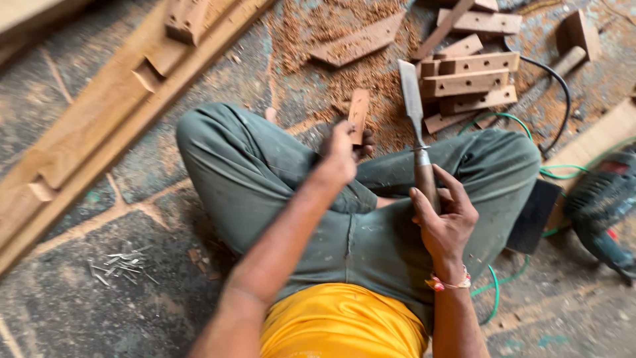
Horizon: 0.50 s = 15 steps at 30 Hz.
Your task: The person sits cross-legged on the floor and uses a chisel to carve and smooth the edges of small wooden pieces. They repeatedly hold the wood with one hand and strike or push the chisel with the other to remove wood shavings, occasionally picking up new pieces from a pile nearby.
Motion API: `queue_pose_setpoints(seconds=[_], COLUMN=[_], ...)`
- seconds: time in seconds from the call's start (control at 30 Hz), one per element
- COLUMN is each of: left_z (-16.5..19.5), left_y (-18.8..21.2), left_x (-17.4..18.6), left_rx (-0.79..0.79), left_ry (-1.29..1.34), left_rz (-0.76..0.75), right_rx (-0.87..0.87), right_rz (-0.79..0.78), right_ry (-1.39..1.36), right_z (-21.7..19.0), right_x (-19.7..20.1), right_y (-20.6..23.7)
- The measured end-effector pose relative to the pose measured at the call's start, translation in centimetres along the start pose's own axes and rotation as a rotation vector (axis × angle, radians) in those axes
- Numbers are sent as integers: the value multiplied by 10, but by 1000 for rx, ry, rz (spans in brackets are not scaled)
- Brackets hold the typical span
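I sit cross-legged on a stone floor in grey-green trousers. My left hand [341,154] grips a small flat reddish wooden piece [358,114], held upright above my knee. My right hand [445,219] is wrapped around the wooden handle of a wide chisel [413,105]. Its steel blade points away from me toward a pile of wood blocks. The two hands are about a hand's width apart.
Several short notched wood blocks [469,83] lie stacked ahead amid sawdust. A long notched timber beam [99,126] runs diagonally at left. A mallet [571,41] lies top right. A green power drill [606,202] with green cable [495,292] rests right. Loose nails [119,265] lie lower left.
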<state>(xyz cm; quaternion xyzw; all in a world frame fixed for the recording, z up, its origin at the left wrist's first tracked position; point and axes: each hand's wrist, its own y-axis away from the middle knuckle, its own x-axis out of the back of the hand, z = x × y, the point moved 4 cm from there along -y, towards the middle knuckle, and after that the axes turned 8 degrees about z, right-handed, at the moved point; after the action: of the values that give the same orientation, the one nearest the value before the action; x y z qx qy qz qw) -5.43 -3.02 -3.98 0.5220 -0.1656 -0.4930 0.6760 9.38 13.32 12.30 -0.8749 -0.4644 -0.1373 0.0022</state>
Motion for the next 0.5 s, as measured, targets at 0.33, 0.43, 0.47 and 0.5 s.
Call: queue_pose_setpoints(seconds=[0.33,0.43,0.47,0.5], left_z=[-38,-38,-38,-39], left_y=[13,17,18,19], left_x=[-11,-15,-18,-20], left_rx=[25,47,48,55], left_ry=[99,118,171,220], left_rz=[26,20,-10,-38], right_rx=[288,424,423,414], right_rz=[-180,-194,-175,-154], right_ry=[584,683,759,839], right_z=[-53,-70,-74,-77], right_x=[-7,-26,-33,-40], right_y=[26,31,31,32])
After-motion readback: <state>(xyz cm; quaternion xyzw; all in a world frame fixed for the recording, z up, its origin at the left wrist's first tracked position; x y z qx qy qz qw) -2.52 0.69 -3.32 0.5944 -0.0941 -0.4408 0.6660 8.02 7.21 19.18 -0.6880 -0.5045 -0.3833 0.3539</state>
